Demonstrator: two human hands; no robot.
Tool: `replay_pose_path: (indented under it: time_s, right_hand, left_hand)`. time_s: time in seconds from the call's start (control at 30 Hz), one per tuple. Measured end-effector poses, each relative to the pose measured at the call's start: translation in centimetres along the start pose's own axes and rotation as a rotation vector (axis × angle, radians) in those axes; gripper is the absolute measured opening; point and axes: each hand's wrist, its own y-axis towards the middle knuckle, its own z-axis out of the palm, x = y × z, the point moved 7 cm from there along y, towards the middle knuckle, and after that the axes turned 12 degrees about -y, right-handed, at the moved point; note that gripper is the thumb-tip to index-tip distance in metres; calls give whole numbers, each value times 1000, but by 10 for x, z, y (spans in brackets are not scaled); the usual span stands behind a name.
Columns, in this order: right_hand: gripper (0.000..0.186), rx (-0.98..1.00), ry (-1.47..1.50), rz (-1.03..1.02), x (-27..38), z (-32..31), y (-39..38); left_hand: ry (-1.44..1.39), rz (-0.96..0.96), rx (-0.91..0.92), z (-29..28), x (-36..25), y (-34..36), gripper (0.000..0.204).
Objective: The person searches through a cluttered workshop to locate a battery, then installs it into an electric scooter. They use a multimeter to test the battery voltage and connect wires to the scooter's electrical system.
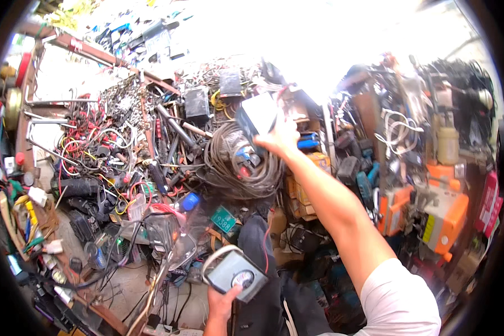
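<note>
My left hand [221, 302], low in the middle, is closed on a grey box [245, 269] with a round dial and a pale cable looped over it. Reaching forward, my right hand [275, 140] grips a dark box [255, 113] with a glaring, pale top; its far side is washed out by light. Just below that box lies a thick coil of dark cable [232, 182]. A thin red wire [266, 243] hangs between my two hands, over my dark-trousered leg [255, 235].
Tangled wires [89, 134] and tools crowd the left, beside a rusty metal frame [73, 45]. Orange-and-grey tool bodies [442, 213] and white cable [397, 134] are at the right. Yellow boxes [313, 168], a blue cap [190, 201] and a green plate [223, 218] lie around the middle.
</note>
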Motion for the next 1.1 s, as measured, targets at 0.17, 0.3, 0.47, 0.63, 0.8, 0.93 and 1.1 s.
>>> replay_pose_path:
  time_s: [0.17, 0.3, 0.47, 0.63, 0.8, 0.93, 1.1]
  right_hand:
    - [88, 117, -67, 133, 96, 34, 104]
    - [97, -2, -17, 230, 118, 81, 152]
    - [79, 117, -110, -33, 124, 142, 164]
    - [78, -194, 472, -292, 49, 126, 128]
    - [55, 207, 1036, 117, -51, 109, -97]
    - [55, 280, 791, 430, -222, 139, -305]
    - [44, 332, 666, 1217, -388, 195, -582]
  left_hand:
    - [103, -165, -193, -41, 11, -20, 62]
    - [-72, -207, -368, -62, 16, -29, 63]
    - [-79, -272, -364, -43, -3, -16, 57]
    - [157, -270, -107, -2, -25, 7, 53]
    - [267, -304, 13, 69, -36, 4, 56]
    - [656, -197, 197, 106, -1, 2, 62]
    - [828, 30, 649, 228, 58, -67, 84]
